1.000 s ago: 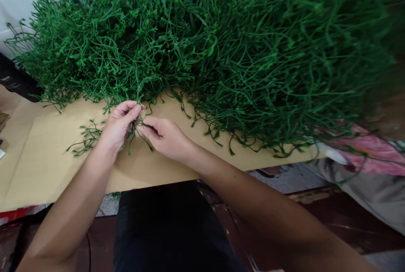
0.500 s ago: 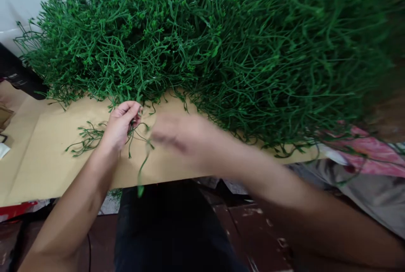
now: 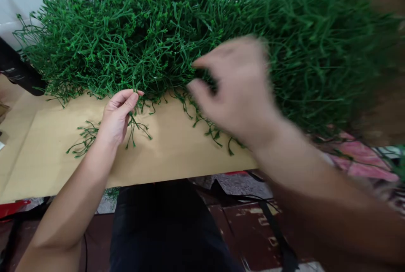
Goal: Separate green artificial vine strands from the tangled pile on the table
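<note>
A big heap of green plastic sprigs (image 3: 177, 39) covers the back of a brown cardboard sheet (image 3: 177, 153). My left hand (image 3: 117, 116) rests at the heap's front edge, fingers pinched on a small green sprig (image 3: 134, 126) that hangs below it. My right hand (image 3: 236, 88) is raised and blurred by motion in front of the heap's middle, thumb and fingers curled toward each other close to the strands. Whether it holds anything I cannot make out.
Loose sprigs (image 3: 84, 139) lie on the cardboard left of my left hand. Pink cloth (image 3: 360, 158) shows at the right under the heap. A dark floor with a black strap (image 3: 275, 229) lies below the cardboard's front edge.
My right hand left the sprig that both hands held, swept right and up, and now hovers at the heap. A strand dropped off the front edge. My left hand kept its pinch.
</note>
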A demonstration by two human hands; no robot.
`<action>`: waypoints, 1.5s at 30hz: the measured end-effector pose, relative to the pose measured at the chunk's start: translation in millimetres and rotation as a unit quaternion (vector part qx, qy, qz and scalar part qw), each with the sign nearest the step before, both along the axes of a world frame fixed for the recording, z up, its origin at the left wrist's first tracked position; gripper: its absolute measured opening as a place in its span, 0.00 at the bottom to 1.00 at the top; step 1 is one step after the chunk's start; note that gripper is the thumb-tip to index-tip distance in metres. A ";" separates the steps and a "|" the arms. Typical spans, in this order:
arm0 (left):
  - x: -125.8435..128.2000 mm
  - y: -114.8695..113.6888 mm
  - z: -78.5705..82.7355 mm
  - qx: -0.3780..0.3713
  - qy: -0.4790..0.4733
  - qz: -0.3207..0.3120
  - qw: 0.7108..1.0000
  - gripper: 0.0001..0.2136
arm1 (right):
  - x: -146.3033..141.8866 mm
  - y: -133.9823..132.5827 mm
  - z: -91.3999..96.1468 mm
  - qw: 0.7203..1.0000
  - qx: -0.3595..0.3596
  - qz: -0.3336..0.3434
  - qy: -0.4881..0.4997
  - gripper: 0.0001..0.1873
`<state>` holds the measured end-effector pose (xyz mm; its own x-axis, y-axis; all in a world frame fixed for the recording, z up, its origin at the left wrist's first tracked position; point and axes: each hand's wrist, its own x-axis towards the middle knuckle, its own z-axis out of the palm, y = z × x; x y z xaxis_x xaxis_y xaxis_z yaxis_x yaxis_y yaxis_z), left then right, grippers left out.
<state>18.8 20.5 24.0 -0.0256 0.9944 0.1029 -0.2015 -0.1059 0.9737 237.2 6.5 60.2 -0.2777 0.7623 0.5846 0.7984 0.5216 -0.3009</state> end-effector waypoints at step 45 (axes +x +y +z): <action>-12.1 -6.0 -6.5 0.132 0.195 -0.093 0.967 0.05 | -90.1 12.9 -63.0 0.739 -0.370 0.276 0.490 0.25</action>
<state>6.7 14.6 17.5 0.2434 0.9155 0.3202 0.1355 -0.3590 0.9235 147.1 19.4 -2.8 -0.3848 0.9031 0.1908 -0.2656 0.0897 -0.9599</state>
